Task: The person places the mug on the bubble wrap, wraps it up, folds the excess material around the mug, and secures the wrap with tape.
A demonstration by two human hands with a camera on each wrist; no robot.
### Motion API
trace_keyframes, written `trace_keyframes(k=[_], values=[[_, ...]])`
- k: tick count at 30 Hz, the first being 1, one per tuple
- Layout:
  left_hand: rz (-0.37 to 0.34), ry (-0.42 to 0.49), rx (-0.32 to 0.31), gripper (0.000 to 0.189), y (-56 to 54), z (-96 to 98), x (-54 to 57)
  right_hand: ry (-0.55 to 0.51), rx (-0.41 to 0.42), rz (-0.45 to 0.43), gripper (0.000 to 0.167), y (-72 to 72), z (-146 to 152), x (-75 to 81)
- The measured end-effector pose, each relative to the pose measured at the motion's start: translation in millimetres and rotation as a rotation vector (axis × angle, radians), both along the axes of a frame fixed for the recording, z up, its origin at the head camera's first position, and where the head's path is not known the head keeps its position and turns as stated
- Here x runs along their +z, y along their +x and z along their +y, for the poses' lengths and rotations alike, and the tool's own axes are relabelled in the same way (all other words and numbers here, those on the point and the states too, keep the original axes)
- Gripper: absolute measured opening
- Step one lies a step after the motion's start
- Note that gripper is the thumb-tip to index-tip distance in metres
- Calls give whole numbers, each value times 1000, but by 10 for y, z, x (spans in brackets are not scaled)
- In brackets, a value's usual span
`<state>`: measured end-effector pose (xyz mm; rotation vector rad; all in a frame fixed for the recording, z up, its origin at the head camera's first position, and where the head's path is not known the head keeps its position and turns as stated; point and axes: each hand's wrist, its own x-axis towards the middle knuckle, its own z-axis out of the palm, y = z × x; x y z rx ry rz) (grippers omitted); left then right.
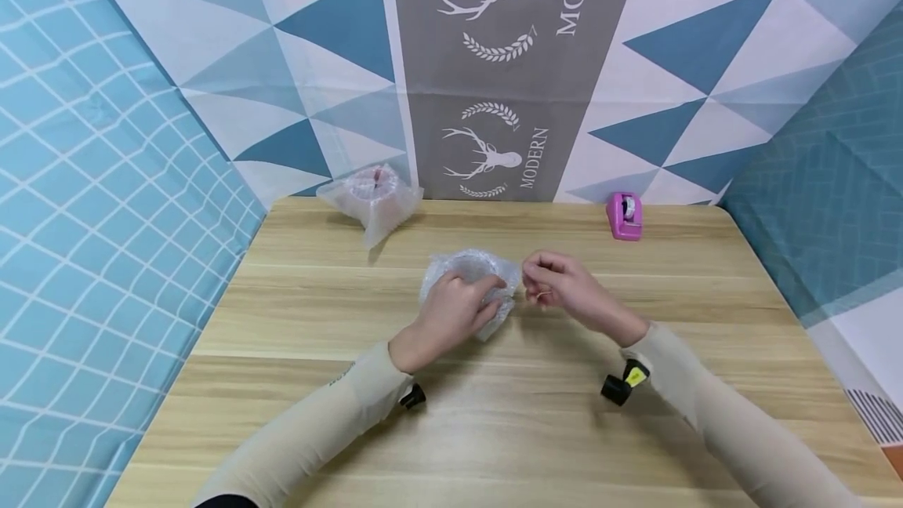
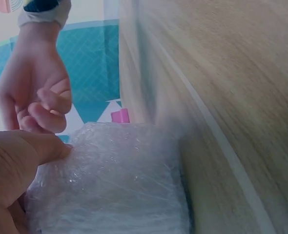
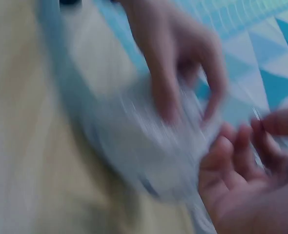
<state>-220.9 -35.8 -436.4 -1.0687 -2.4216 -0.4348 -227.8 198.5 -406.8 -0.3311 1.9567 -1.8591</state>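
Note:
A bundle in clear bubble wrap (image 1: 469, 261) sits on the wooden table, in front of me. My left hand (image 1: 447, 312) grips it from above, its thumb and fingers bent over the wrap; in the left wrist view the thumb presses the bundle's side (image 2: 110, 170). What lies inside the wrap cannot be made out. Just right of the bundle, my right hand (image 1: 567, 288) is raised with curled fingers. Between its thumb and forefinger it pinches a thin clear strip (image 3: 257, 115) that looks like tape. Blur hides detail in the right wrist view.
A second wrapped bundle (image 1: 374, 194), in cloudy plastic with something reddish inside, stands at the table's back left. At the back right is a pink tape dispenser (image 1: 624, 216). Patterned cloth (image 1: 480, 69) hangs behind the wooden table (image 1: 536, 445), and blue cloth flanks it.

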Motion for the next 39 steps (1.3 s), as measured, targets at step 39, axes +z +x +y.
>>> trace_keyframes(k=[39], values=[[46,-11,-10,66,5,-20,-39,-168,-309,-356,22,441,-479,-281]])
